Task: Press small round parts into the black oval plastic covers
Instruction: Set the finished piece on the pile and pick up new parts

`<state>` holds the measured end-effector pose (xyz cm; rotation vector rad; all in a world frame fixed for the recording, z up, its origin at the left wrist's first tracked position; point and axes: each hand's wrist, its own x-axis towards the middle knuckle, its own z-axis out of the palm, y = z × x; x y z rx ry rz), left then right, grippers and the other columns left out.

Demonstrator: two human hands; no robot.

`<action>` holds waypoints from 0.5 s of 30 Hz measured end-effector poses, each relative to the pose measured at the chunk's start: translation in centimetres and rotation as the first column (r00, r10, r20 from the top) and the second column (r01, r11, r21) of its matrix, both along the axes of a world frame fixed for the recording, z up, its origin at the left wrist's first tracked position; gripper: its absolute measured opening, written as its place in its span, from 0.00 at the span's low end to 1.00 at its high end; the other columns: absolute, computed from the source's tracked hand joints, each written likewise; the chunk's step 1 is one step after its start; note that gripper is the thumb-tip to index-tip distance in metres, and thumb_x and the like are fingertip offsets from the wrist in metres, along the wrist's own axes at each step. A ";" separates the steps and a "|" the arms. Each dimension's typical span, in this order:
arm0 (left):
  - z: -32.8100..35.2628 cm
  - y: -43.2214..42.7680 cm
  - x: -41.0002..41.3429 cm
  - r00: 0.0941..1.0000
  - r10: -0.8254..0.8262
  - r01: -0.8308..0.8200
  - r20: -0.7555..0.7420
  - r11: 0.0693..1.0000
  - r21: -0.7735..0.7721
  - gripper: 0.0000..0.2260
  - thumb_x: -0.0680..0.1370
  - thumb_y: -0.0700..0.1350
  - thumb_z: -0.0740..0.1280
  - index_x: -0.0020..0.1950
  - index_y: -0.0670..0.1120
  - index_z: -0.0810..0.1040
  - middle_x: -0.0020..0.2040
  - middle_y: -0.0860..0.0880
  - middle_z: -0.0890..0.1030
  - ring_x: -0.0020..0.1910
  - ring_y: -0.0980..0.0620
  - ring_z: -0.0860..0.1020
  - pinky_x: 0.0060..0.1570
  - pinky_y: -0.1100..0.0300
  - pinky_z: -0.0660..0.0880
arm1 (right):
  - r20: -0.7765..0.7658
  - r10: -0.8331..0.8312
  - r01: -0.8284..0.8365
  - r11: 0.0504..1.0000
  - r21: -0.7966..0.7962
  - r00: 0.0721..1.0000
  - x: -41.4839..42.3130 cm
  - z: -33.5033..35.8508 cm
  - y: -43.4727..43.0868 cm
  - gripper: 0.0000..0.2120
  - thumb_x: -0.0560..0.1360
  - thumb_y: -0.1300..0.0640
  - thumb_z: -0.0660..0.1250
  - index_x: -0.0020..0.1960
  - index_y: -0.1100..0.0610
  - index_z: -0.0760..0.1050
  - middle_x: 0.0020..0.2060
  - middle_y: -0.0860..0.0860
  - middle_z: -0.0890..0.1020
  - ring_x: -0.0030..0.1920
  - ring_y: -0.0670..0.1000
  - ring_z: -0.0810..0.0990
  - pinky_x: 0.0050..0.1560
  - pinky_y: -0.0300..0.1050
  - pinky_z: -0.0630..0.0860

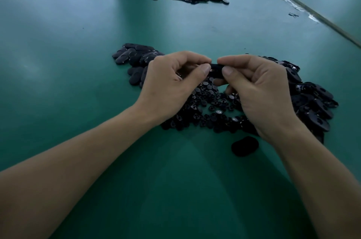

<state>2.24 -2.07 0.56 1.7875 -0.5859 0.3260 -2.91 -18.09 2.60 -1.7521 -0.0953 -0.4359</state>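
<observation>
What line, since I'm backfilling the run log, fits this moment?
left hand: pinches black oval cover | right hand: pinches same cover | small round parts: piled beneath hands

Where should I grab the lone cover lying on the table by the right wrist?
Pinch the lone cover across its narrow width, on both long edges, coming down from above. It lies flat and apart on the table, long axis roughly left-right, so both edges are free. The left hand and right hand both pinch the held cover.
</observation>
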 end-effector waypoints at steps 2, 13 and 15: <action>0.0 0.0 0.0 1.000 -0.018 0.018 -0.011 0.999 -0.029 0.04 0.78 0.42 0.71 0.52 0.48 0.84 0.42 0.55 0.85 0.42 0.57 0.84 0.44 0.62 0.80 | 0.010 -0.017 0.017 1.000 -0.023 1.000 -0.1 -0.1 0.1 0.11 0.78 0.68 0.67 0.49 0.53 0.81 0.38 0.48 0.86 0.39 0.46 0.86 0.38 0.33 0.76; 0.0 0.0 0.1 0.993 -0.061 0.051 -0.104 0.994 -0.096 0.03 0.75 0.44 0.71 0.44 0.52 0.81 0.37 0.54 0.84 0.37 0.56 0.82 0.41 0.57 0.79 | 0.133 -0.231 0.261 0.920 -0.293 0.964 -0.5 -0.7 0.7 0.05 0.77 0.55 0.71 0.49 0.45 0.79 0.37 0.39 0.82 0.42 0.39 0.82 0.47 0.43 0.80; 0.0 0.0 0.0 0.994 -0.069 0.062 -0.089 0.995 -0.075 0.03 0.74 0.44 0.72 0.42 0.51 0.80 0.35 0.55 0.82 0.34 0.57 0.79 0.35 0.61 0.75 | 0.154 -0.227 0.264 0.919 -0.294 0.962 -0.6 -0.7 0.8 0.06 0.77 0.56 0.71 0.51 0.46 0.80 0.38 0.38 0.82 0.42 0.41 0.82 0.47 0.44 0.80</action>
